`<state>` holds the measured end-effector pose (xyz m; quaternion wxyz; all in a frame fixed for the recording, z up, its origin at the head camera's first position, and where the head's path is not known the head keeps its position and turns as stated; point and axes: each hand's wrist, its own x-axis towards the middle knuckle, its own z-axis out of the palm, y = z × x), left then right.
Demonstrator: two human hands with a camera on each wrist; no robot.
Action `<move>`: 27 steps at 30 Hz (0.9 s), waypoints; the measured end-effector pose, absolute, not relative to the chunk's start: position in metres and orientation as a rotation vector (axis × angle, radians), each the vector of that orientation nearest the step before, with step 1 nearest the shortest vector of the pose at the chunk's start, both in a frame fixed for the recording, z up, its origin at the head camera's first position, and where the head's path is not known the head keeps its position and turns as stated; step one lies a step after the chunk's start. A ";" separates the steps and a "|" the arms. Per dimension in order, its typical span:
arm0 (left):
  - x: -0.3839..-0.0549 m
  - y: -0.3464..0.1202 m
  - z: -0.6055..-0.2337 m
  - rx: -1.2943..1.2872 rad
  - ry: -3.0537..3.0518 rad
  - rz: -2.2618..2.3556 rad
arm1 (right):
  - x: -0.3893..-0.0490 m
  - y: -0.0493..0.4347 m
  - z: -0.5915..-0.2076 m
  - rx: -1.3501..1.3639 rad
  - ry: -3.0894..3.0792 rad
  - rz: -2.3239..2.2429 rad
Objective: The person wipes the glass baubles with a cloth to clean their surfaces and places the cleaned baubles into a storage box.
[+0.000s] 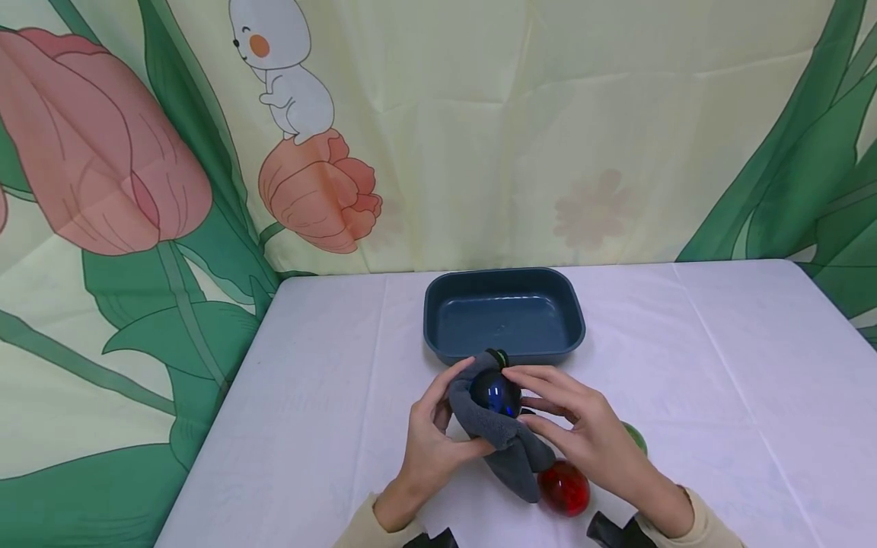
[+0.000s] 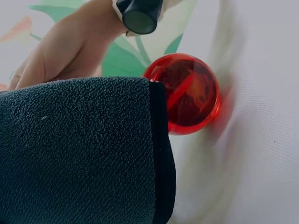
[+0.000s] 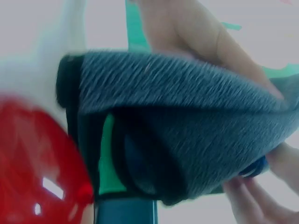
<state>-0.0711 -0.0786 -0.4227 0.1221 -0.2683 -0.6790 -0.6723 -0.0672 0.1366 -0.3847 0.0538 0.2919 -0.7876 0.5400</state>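
Observation:
A dark blue shiny ball [image 1: 495, 393] sits in a grey cloth [image 1: 503, 435] above the table, in front of the basin. My left hand [image 1: 438, 441] grips the cloth from the left, thumb below and fingers behind it. With its fingertips my right hand [image 1: 575, 418] pinches the ball from the right side. In the left wrist view the cloth [image 2: 79, 149] covers most of the left hand's work. The right wrist view shows the folded cloth [image 3: 201, 93] hiding nearly all of the ball.
A dark blue rectangular basin [image 1: 503, 313] stands at the table's back edge. On the white table [image 1: 329, 426], a red transparent ball [image 1: 565, 489] lies below the right hand. A green ball [image 1: 635, 437] is partly hidden behind that hand. A printed curtain [image 1: 479, 152] hangs behind.

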 end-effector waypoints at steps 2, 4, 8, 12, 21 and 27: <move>-0.071 -0.078 -0.423 -0.787 -1.980 -1.959 | -0.067 0.137 -0.385 0.864 -2.384 1.734; -0.071 -0.078 -0.424 -0.792 -1.975 -1.961 | -0.068 0.137 -0.384 0.839 -2.380 1.812; -0.072 -0.078 -0.424 -0.794 -1.964 -1.959 | -0.068 0.137 -0.383 0.814 -2.395 1.867; -0.072 -0.079 -0.423 -0.788 -1.956 -1.954 | -0.069 0.137 -0.383 0.813 -2.456 1.758; -0.073 -0.081 -0.422 -0.802 -1.945 -1.983 | -0.068 0.140 -0.381 0.903 -2.441 1.451; -0.072 -0.079 -0.422 -0.807 -1.948 -2.002 | -0.068 0.138 -0.383 0.939 -2.399 1.387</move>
